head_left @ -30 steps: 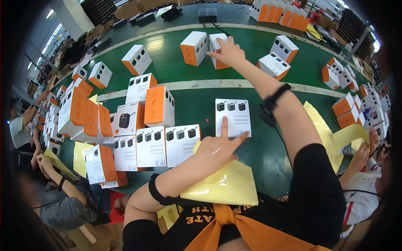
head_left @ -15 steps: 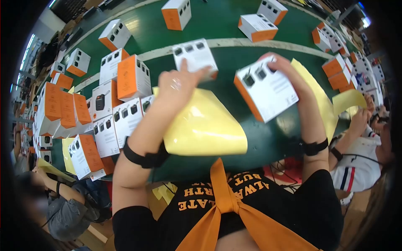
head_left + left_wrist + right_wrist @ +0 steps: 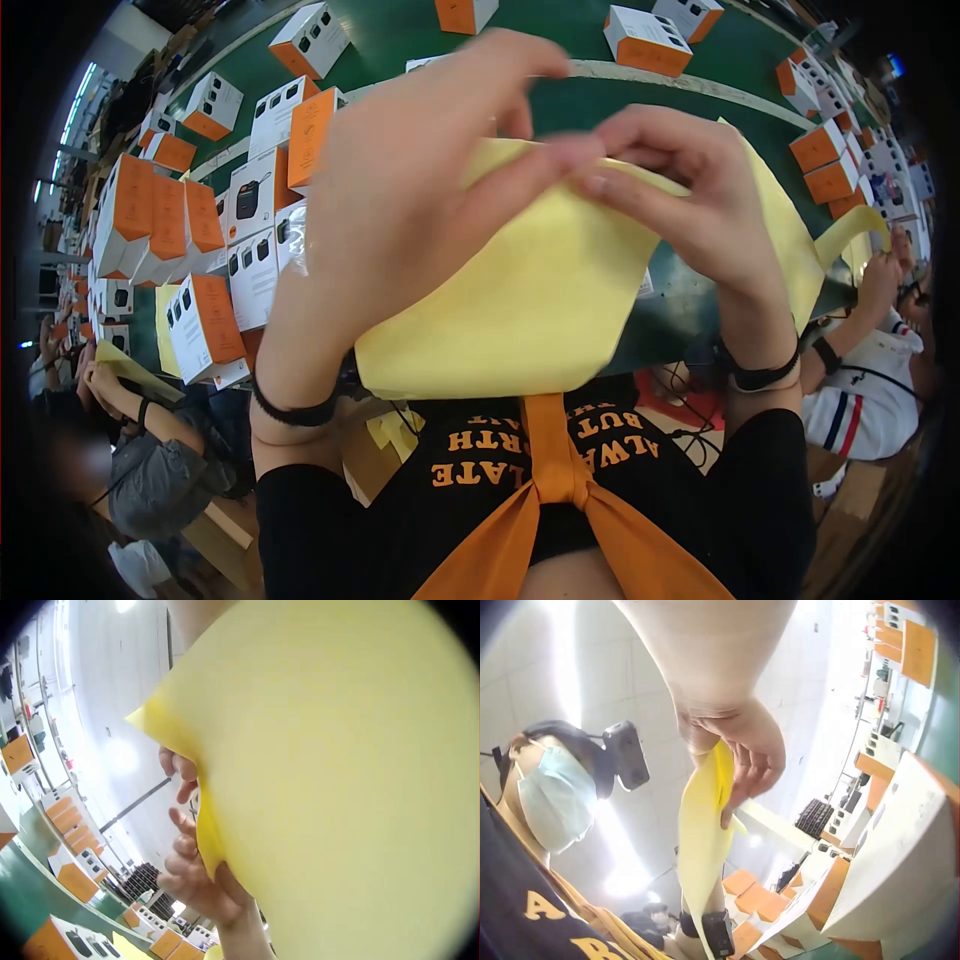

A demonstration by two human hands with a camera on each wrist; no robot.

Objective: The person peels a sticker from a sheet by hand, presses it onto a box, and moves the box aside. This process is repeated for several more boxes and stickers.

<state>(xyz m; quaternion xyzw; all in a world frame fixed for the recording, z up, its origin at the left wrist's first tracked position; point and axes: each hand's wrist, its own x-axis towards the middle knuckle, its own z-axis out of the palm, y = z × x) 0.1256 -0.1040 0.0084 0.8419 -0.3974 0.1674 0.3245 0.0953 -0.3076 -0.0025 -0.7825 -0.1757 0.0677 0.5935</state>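
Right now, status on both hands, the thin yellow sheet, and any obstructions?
Thin yellow sheet pinched in right hand. Left hand at its edge, blurred, grip unclear. Part of green tabletop hidden underneath; nothing visibly in the way.

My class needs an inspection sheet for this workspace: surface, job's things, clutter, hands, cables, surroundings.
Surface: green table, partly covered
Job's things: yellow sheet, spread in front of the wearer
Clutter: white-and-orange boxes, several stacked at left; second yellow sheet at right
Hands: right hand pinches the yellow sheet's edge; left hand blurred, grip unclear
Cables: dark cables below the green table's near edge
Surroundings: other people on both sides
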